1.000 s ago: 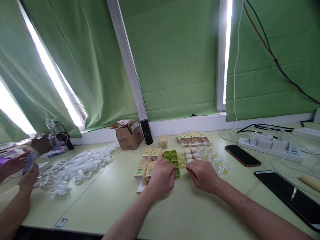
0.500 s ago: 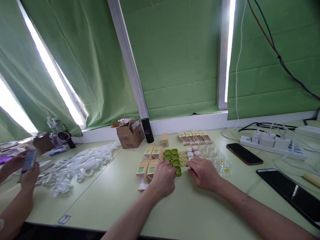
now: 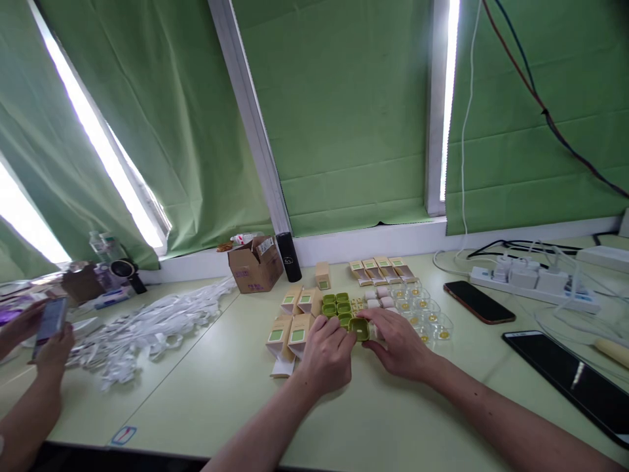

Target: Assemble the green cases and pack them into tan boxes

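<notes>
Green cup (image 3: 359, 330), just shifted rightward, now sits lower centre in the frame, pinched by the right hand's (image 3: 400, 342) fingers; the left hand's (image 3: 328, 353) fingers touch its edge, grip unclear. Work seemingly centres on this piece.

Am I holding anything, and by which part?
A small green cup: your right hand grips its right side, and your left hand is at its left edge.

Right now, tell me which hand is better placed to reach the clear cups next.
Likely the right hand: it is beside the clear cups; the left hand is farther off, by the cardboard cartons. The right holds a green container, though, so may need freeing first.
</notes>
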